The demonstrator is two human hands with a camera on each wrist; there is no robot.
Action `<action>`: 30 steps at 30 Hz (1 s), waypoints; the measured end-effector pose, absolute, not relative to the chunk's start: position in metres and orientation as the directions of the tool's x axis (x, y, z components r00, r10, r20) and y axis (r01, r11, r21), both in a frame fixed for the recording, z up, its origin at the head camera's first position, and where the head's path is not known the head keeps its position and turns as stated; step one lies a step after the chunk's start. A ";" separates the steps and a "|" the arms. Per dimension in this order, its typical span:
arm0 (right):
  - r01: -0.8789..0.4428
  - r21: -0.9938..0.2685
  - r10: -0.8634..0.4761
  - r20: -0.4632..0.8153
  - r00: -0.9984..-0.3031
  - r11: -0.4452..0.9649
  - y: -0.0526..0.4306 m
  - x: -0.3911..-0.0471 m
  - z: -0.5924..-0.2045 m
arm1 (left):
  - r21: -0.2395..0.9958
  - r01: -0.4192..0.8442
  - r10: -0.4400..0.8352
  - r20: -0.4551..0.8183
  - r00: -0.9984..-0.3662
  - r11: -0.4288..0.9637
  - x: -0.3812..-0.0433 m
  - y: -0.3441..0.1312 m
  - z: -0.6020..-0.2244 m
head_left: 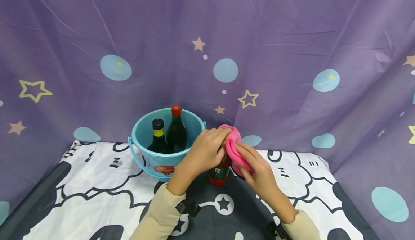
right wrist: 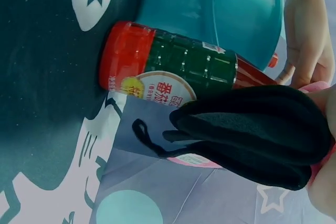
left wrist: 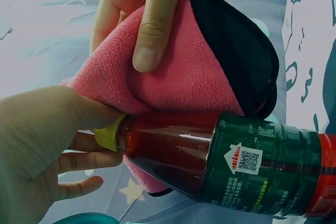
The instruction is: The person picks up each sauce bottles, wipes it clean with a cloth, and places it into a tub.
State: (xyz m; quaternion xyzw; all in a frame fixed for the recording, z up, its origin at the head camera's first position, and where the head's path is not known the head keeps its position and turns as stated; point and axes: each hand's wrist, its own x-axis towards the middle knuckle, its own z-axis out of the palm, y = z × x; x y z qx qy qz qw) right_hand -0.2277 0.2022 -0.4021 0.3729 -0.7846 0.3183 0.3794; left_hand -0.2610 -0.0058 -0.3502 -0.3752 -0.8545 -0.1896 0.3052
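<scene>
A ketchup bottle (head_left: 219, 173) with red sauce, a green label and a yellow cap (left wrist: 108, 136) stands upright on the bed-like printed cloth. My left hand (head_left: 207, 148) holds the bottle by its capped top, thumb and fingers about the cap. On the bottle's right side, my right hand (head_left: 260, 170) grips a folded pink towel (head_left: 234, 146) with black edging. The right thumb presses on the towel in the left wrist view. The towel lies against the bottle's neck and upper part. Its dark side (right wrist: 252, 129) and a black loop show in the right wrist view.
Left of the bottle stands a light blue bucket (head_left: 139, 135) with its handle hanging down. Inside are a dark bottle with a black cap (head_left: 158, 139) and a dark green bottle with a red cap (head_left: 177, 132). A purple curtain (head_left: 275, 53) hangs behind.
</scene>
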 end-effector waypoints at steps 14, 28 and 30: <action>-0.795 -0.108 -0.397 0.821 -0.410 0.597 0.200 -0.229 -0.409 | 0.064 0.743 0.535 0.653 -0.536 0.666 -0.259 -0.007 -0.351; -0.794 -0.044 -0.427 0.825 -0.371 0.606 0.206 -0.229 -0.401 | 0.054 0.740 0.543 0.644 -0.539 0.671 -0.260 -0.007 -0.348; -0.795 -0.044 -0.427 0.825 -0.371 0.606 0.206 -0.228 -0.401 | 0.054 0.738 0.540 0.647 -0.539 0.672 -0.260 -0.007 -0.350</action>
